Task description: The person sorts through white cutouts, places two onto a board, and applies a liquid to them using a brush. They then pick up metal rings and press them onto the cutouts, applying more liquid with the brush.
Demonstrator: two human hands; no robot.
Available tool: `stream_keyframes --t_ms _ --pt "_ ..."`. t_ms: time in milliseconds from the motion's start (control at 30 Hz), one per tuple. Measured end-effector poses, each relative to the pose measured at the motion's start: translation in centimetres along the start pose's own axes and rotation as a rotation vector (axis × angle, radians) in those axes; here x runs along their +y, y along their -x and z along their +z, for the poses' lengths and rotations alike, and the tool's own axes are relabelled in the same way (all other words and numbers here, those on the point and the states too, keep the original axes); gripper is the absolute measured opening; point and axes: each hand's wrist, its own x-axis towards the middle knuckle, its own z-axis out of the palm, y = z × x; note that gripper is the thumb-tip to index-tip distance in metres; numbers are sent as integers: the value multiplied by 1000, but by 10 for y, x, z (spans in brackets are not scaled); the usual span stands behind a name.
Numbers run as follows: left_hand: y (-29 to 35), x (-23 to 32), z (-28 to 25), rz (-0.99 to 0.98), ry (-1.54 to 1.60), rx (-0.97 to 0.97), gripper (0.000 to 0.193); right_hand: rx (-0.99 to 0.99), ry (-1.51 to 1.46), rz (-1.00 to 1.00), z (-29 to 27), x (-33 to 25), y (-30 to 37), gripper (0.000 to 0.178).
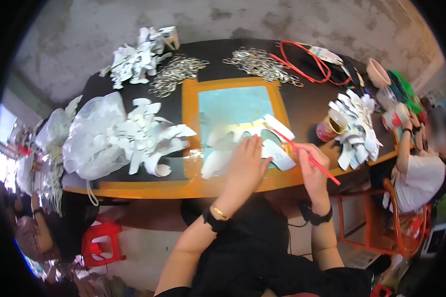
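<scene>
My left hand (248, 161) lies with fingers stretched out on white curved strips (218, 161) at the near part of a light blue sheet (235, 101). My right hand (312, 166) grips a thin red stick (324, 172), perhaps a brush; its far end is over a white strip (280, 127) at the right of the row. What that tip is like is too small to tell. More white pieces fan out beyond my left fingers, partly hidden by the hand. Brown tape (191, 123) frames the blue sheet.
White pieces are heaped at left (151, 136), far left and right (357, 128). Two piles of metal rings (178, 72) lie at the back. An open can (332, 123) stands right of my hands, a clear plastic bag (96, 136) left. A person (414, 173) sits at far right.
</scene>
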Motion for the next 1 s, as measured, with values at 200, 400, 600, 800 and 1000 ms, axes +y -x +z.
stream_keyframes --t_ms 200,400,600,800,1000 --pt "-2 3 1 -22 14 -31 57 -72 -94 -11 -4 -1 -2 17" --pt "0 2 1 -9 7 21 55 -77 -58 -40 0 3 -2 14" --pt "1 3 1 -15 0 15 55 2 -60 -39 0 3 -3 14" --pt "-1 2 -1 -11 20 21 56 -63 -25 -83 4 1 -4 16" --pt "2 3 -1 -8 11 26 55 -11 -27 -117 2 -2 -2 13"
